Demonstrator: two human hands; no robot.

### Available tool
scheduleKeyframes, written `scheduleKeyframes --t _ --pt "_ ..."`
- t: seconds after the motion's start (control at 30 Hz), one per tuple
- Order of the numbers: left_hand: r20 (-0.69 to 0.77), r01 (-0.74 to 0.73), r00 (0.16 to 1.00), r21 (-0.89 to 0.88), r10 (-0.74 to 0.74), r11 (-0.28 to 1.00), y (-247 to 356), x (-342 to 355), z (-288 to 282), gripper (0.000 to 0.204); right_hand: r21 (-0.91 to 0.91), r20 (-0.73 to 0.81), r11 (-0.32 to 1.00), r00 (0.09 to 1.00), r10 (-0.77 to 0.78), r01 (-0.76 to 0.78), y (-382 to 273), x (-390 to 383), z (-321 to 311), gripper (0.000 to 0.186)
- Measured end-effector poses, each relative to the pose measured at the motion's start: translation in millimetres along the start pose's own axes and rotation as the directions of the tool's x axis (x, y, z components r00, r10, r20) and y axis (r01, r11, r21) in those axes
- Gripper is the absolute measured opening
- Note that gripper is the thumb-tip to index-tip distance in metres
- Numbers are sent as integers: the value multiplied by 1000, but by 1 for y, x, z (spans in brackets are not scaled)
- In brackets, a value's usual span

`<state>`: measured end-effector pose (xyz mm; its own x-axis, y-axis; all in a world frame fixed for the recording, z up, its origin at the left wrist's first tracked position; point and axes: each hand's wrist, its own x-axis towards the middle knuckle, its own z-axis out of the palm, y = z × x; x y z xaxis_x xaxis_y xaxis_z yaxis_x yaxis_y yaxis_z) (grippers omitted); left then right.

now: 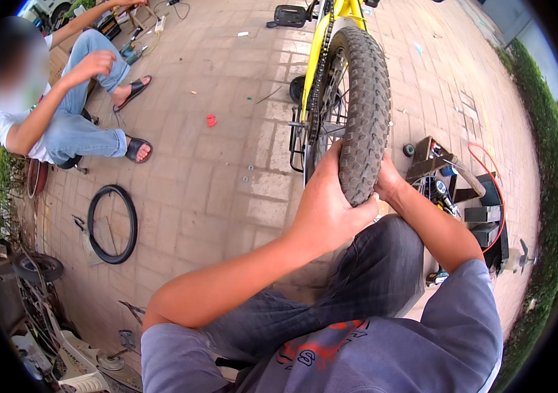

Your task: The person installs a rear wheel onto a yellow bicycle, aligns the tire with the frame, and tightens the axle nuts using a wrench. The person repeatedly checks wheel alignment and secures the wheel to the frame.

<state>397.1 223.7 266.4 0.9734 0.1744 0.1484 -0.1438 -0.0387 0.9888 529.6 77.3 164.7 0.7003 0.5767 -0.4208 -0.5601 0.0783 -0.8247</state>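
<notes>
A wide, knobby black bicycle tire [365,98] stands upright in front of me, on the wheel of a bike with a yellow frame [315,62]. My left hand [331,203] is closed round the tire's near end from the left, its thumb across the lower tread and its fingers going in toward the spokes. From the right, my right hand [390,180] grips the same end; the tire covers most of its fingers. A chain [321,72] runs along the wheel's left side, and a black pedal [290,16] sticks out further up.
An open wooden toolbox [426,164], a red hose [496,164] and grey boxes [482,214] are at my right. On the paving at left lies a loose black tire [133,226]. Another person [63,124] sits far left. Bike parts [63,340] crowd the lower left.
</notes>
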Motion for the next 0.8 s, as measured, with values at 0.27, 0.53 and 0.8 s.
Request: scheduleKeyframes --t 0.27,0.53,0.8 --pt "38 -47 998 123 42 991 6 -13 4 76 155 112 982 989 93 -109 -5 -15 -6 35" --pt "49 -5 999 -69 8 998 0 -1 -12 70 50 29 998 999 28 -29 2 0 -6 55" --pt "86 -16 996 -10 17 1000 0 -15 -17 72 -27 22 999 999 47 -47 5 -13 -14 60"
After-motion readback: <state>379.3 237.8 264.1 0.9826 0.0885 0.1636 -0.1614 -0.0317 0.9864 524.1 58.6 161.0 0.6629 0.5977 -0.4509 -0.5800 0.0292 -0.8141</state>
